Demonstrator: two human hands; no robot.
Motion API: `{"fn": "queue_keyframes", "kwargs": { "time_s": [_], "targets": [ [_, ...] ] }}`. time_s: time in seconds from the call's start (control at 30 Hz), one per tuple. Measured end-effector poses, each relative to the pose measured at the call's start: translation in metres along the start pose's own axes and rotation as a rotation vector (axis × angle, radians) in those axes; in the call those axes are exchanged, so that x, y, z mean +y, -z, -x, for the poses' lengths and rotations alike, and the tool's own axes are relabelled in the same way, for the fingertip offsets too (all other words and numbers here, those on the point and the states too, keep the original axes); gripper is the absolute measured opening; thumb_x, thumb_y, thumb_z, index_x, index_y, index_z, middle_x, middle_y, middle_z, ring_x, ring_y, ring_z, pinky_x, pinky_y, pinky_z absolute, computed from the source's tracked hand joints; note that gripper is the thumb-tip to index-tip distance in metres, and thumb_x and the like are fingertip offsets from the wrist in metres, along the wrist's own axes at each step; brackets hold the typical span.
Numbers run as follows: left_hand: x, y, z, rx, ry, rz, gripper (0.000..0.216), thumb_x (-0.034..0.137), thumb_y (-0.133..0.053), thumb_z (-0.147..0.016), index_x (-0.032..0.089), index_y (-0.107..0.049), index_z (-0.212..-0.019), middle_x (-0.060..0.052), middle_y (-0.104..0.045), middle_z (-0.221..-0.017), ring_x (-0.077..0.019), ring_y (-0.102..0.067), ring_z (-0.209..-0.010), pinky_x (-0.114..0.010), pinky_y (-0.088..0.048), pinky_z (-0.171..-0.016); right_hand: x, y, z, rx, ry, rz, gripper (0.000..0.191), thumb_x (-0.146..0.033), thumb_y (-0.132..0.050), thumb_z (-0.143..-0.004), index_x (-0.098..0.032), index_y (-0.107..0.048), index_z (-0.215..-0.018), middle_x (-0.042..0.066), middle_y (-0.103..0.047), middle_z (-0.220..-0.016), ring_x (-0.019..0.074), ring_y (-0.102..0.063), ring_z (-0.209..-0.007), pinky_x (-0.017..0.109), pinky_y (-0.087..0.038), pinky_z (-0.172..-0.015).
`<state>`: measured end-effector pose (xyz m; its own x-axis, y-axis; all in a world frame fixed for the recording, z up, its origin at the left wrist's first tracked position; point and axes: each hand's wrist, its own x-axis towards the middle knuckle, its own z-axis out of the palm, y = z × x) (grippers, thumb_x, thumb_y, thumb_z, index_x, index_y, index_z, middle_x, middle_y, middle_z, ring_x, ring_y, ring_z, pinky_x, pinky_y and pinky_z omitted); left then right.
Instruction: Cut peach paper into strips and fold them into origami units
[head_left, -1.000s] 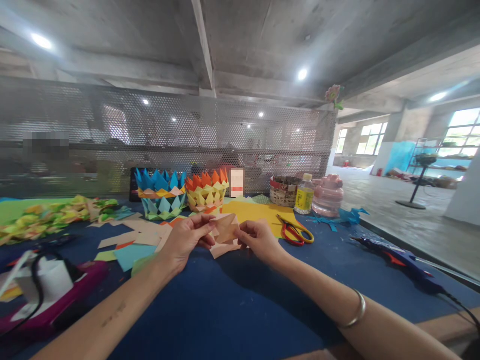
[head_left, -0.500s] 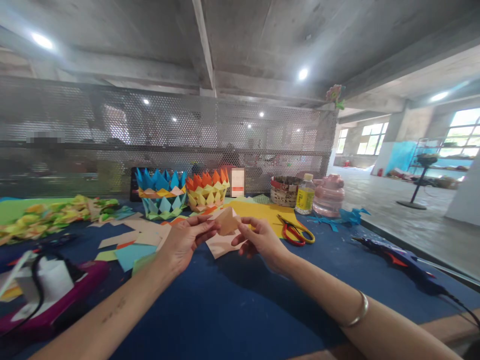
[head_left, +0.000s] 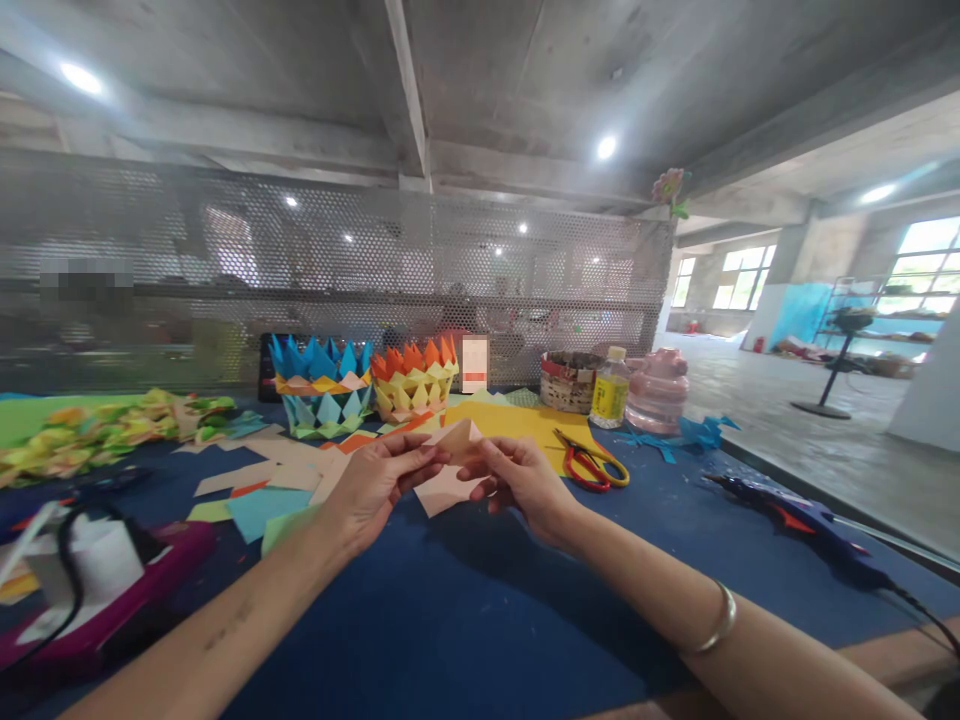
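Note:
My left hand and my right hand meet above the blue table, both pinching a small folded peach paper piece between fingertips. Just under them lies a flat peach paper sheet. More cut paper pieces in peach, teal and green lie to the left of my left hand. A silver bangle sits on my right wrist.
Two paper crown baskets, blue and orange-yellow, stand at the back. A yellow sheet, red-yellow scissors, a woven basket, a bottle and a pink jug lie right. A blue glue gun is far right; a magenta device left.
My hands have drawn together on the folded peach piece, which rose slightly off the flat sheet and turned; my right fingers closed onto it again.

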<state>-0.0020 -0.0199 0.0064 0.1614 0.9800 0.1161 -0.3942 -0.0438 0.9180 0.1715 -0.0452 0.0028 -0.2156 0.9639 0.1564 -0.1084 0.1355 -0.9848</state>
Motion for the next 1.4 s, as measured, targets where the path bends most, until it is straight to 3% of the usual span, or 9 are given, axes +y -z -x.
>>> {"fn": "queue_keyframes", "kwargs": {
  "time_s": [0.27,0.5,0.67,0.8,1.1,1.27,1.4],
  "targets": [
    [0.0,-0.003,0.005,-0.13,-0.058,-0.135,0.031,0.022,-0.078,-0.055,0.016,-0.067,-0.083,-0.004,-0.072,-0.083,-0.0183,-0.066,-0.083,-0.026,-0.048,-0.079,-0.003,0.0,0.0,0.166,0.064,0.036,0.037,-0.049,-0.062,-0.07,-0.013,-0.063,-0.08,0.01,-0.066,-0.091,0.0106,-0.06,-0.064,0.016,-0.042,-0.046],
    [-0.003,0.0,0.001,-0.172,-0.044,-0.097,0.022,0.026,-0.074,-0.062,0.014,-0.071,-0.08,-0.007,-0.07,-0.091,-0.0172,-0.062,-0.088,-0.027,-0.046,-0.085,-0.002,0.001,0.0,0.168,0.101,0.066,0.036,-0.048,-0.066,-0.067,-0.013,-0.063,-0.071,0.004,-0.059,-0.069,0.0131,-0.059,-0.067,0.018,-0.042,-0.046],
    [0.002,-0.002,0.002,-0.151,0.002,0.052,0.022,0.034,-0.069,-0.068,0.013,-0.07,-0.071,-0.008,-0.069,-0.085,-0.0188,-0.063,-0.086,-0.033,-0.047,-0.087,-0.001,0.001,-0.002,0.202,0.092,0.035,0.035,-0.047,-0.067,-0.066,-0.013,-0.062,-0.07,0.004,-0.06,-0.071,0.0117,-0.057,-0.063,0.018,-0.041,-0.044],
    [0.001,-0.001,0.003,-0.208,-0.007,-0.068,0.02,0.029,-0.071,-0.067,0.014,-0.071,-0.079,-0.007,-0.069,-0.088,-0.0196,-0.061,-0.091,-0.032,-0.044,-0.089,-0.002,0.002,-0.002,0.195,0.106,0.04,0.034,-0.047,-0.066,-0.067,-0.013,-0.062,-0.07,0.004,-0.06,-0.073,0.0118,-0.057,-0.064,0.018,-0.042,-0.044],
    [-0.007,0.007,-0.005,-0.12,-0.044,-0.234,0.023,0.027,-0.077,-0.057,0.015,-0.069,-0.074,-0.003,-0.067,-0.076,-0.0141,-0.06,-0.077,-0.025,-0.044,-0.077,0.003,0.004,-0.003,0.165,0.175,0.213,0.036,-0.049,-0.063,-0.07,-0.013,-0.062,-0.071,0.002,-0.06,-0.065,0.0088,-0.055,-0.055,0.018,-0.045,-0.047],
    [-0.005,0.008,-0.004,-0.153,0.005,-0.216,0.022,0.031,-0.076,-0.059,0.014,-0.069,-0.073,-0.004,-0.067,-0.077,-0.0142,-0.059,-0.076,-0.027,-0.044,-0.078,0.002,0.005,-0.003,0.176,0.238,0.329,0.036,-0.049,-0.061,-0.072,-0.014,-0.062,-0.069,0.0,-0.06,-0.062,0.0057,-0.049,-0.045,0.019,-0.044,-0.045],
    [-0.004,0.007,-0.003,-0.15,-0.049,-0.264,0.022,0.031,-0.075,-0.059,0.014,-0.068,-0.071,-0.003,-0.066,-0.073,-0.0134,-0.058,-0.071,-0.027,-0.044,-0.074,0.003,0.005,-0.002,0.158,0.297,0.406,0.034,-0.048,-0.06,-0.073,-0.014,-0.065,-0.071,0.0,-0.06,-0.064,0.0061,-0.05,-0.046,0.019,-0.044,-0.044]
  ]
}}
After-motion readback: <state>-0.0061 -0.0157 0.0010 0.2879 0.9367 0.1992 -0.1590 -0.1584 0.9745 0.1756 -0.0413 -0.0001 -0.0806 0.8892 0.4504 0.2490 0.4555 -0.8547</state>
